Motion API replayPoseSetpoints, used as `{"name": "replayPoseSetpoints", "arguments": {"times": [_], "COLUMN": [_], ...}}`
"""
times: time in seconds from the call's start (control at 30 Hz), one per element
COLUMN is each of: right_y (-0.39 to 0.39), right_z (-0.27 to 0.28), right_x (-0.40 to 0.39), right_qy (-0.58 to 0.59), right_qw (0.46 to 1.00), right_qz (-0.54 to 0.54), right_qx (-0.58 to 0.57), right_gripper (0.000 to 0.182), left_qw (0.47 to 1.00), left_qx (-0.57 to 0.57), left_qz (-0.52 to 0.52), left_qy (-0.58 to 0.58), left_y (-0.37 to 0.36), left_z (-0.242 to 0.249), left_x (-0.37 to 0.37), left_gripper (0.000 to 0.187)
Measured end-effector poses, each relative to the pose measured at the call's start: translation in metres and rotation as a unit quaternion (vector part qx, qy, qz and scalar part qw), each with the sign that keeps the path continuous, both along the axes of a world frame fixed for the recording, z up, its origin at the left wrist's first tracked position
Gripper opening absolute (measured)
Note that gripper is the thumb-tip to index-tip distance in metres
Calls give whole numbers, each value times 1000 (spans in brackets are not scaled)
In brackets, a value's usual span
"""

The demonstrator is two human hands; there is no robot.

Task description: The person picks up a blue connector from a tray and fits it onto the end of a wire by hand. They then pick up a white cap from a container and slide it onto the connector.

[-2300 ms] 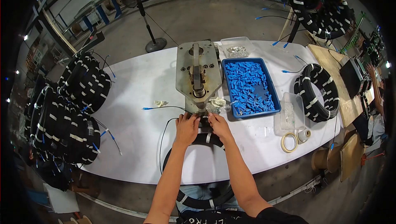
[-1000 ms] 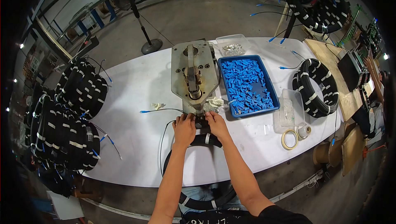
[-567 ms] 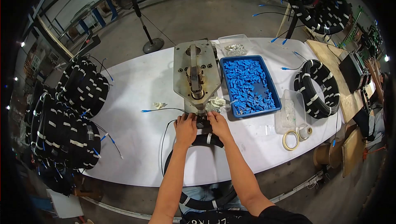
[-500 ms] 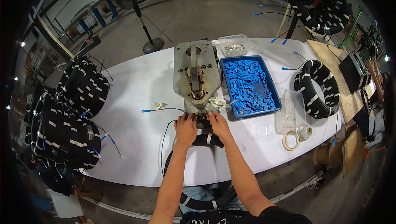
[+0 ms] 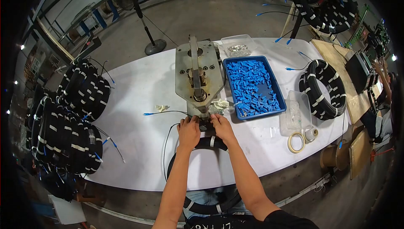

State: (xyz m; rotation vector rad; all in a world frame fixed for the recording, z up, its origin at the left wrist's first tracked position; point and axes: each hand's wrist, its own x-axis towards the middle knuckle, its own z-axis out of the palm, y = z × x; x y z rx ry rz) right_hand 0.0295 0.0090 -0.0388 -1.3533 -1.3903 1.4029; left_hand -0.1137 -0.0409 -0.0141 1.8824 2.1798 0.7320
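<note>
My left hand (image 5: 189, 132) is closed at the foot of a metal bench press (image 5: 200, 71), where a thin black cable (image 5: 169, 134) runs in under its fingers. Close on the other side, my right hand (image 5: 222, 127) pinches at the press's front; its fingertips hide whatever is between them. A blue-tipped cable end (image 5: 148, 114) sticks out to the left, just beyond my left hand. Below my wrists lies a black cable coil (image 5: 209, 143) with white tape bands, partly hanging over the table's near edge.
Right of the press stand a blue tray (image 5: 283, 107) of small blue parts, a clear box (image 5: 238, 51) of metal pieces, another clear box (image 5: 298, 117), a tape roll (image 5: 296, 142) and a taped coil (image 5: 322, 90). Stacked coils (image 5: 69, 134) fill the left side. A fan (image 5: 155, 47) stands behind.
The upright bar on top of the press has shifted, its upper end now higher and further back. My hands stay at the press's foot with almost no movement. The view has shifted slightly.
</note>
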Motion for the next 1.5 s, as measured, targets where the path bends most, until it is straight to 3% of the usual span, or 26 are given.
{"name": "replayPoseSetpoints", "arguments": {"times": [0.4, 0.9, 1.5], "right_y": [-1, 1, 1], "right_z": [13, -5, -5], "right_x": [3, 2, 2], "right_qy": [21, 63, 21], "right_qw": [996, 997, 999], "right_qz": [19, 35, 34], "right_qx": [-82, -32, -35], "right_gripper": [37, 27, 29], "left_qw": [1000, 999, 999], "left_qx": [16, 38, 28], "left_qz": [-1, 0, 3], "left_qy": [-16, -19, -17], "left_y": [0, 0, 1], "left_z": [-2, -6, -7], "left_x": [-2, -3, -3], "left_gripper": [20, 19, 22]}}
